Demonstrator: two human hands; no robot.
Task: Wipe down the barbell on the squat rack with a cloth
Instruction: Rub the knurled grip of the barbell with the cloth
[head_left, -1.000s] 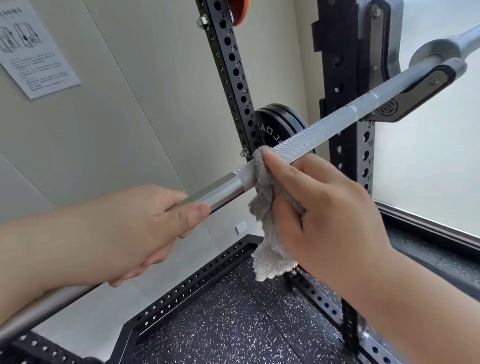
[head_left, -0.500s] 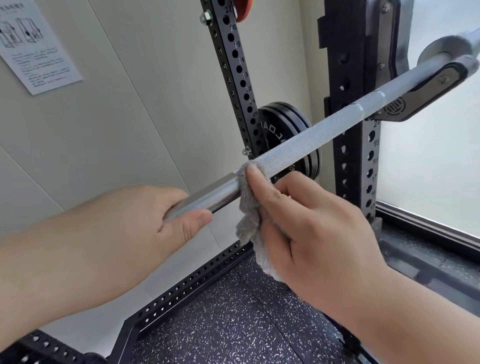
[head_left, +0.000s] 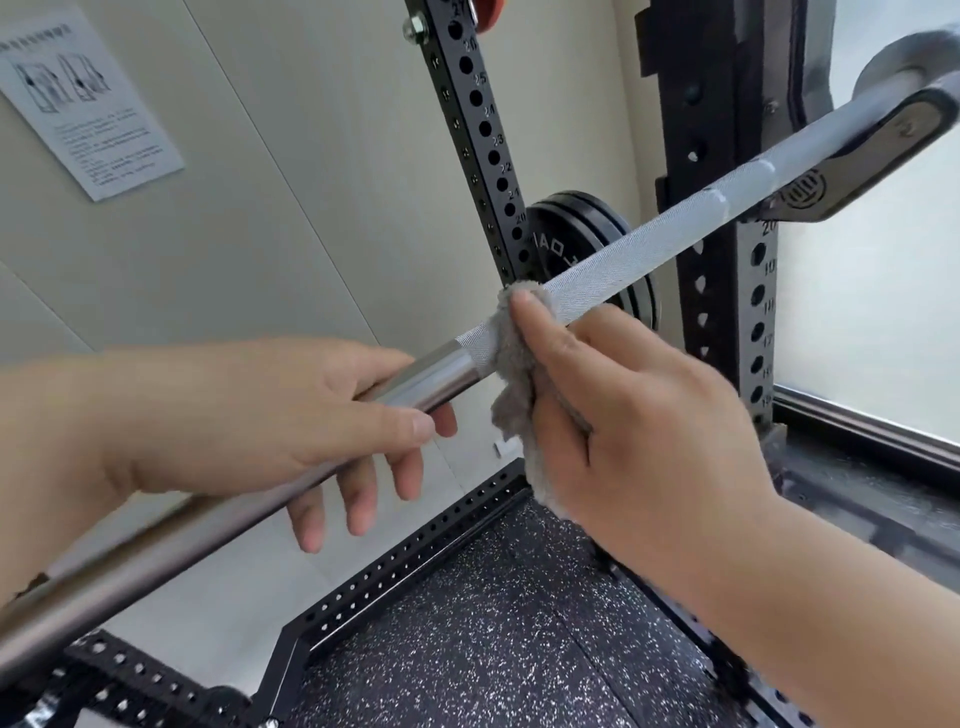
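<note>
The steel barbell (head_left: 639, 249) runs diagonally from the lower left up to a J-hook (head_left: 857, 171) on the squat rack at the upper right. My right hand (head_left: 649, 441) grips a grey fluffy cloth (head_left: 511, 395) folded around the bar just past the start of the knurling, with the index finger pressing the cloth over the top. My left hand (head_left: 249, 415) rests on the smooth section beside it, thumb along the near side. Its fingers hang loosely extended below the bar.
Black perforated rack uprights stand behind (head_left: 483, 140) and at the right (head_left: 727, 156). Black weight plates (head_left: 576, 234) hang between them. The rack base frame (head_left: 405, 566) borders speckled rubber flooring (head_left: 493, 649). A paper notice (head_left: 88, 104) hangs on the wall.
My left hand's fingers have uncurled from their grip on the bar. The right hand and cloth have slid a little up the knurling, away from the smooth section.
</note>
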